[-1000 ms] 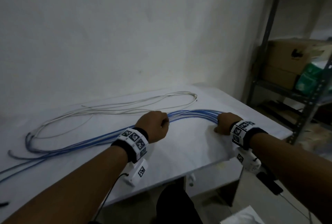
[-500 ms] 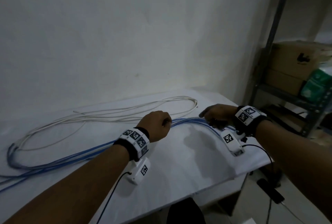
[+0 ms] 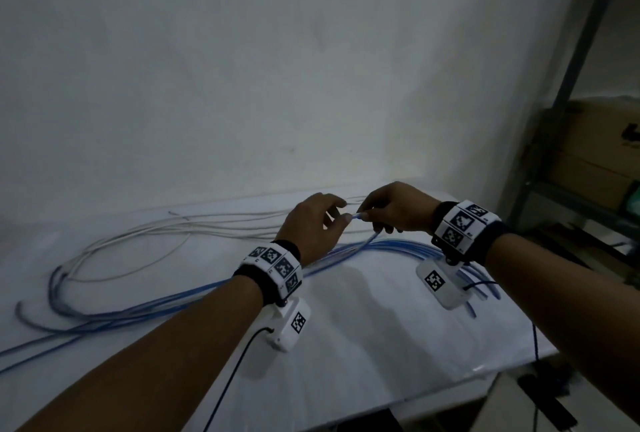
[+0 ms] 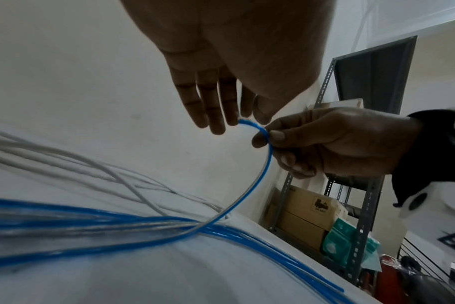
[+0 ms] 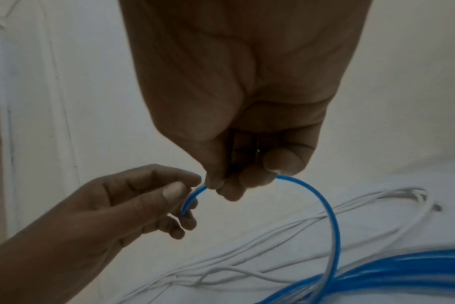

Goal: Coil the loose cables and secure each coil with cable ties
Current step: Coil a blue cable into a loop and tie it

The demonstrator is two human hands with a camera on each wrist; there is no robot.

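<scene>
A bundle of blue cables point(image 3: 173, 303) runs across the white table point(image 3: 363, 345), with loose white cables point(image 3: 156, 234) behind it. My right hand point(image 3: 367, 218) is raised above the table and pinches one blue cable point(image 4: 262, 174) near its end between thumb and forefinger point(image 5: 218, 185). That strand arcs down to the bundle point(image 5: 330, 216). My left hand point(image 3: 341, 215) hovers facing it with fingers loosely extended point(image 4: 221, 115). The cable's tip touches those fingers beside the thumb point(image 5: 174, 191), without a clear pinch. No cable ties are visible.
A grey metal shelf point(image 3: 568, 92) stands at the right with cardboard boxes point(image 3: 599, 141) and a green packet point(image 4: 343, 240). A plain wall rises behind the table. The table's right corner lies below my right wrist.
Both hands were down on the blue bundle a second ago. The right hand has lifted one strand's end and moved left. The left hand has let go and risen to meet it.
</scene>
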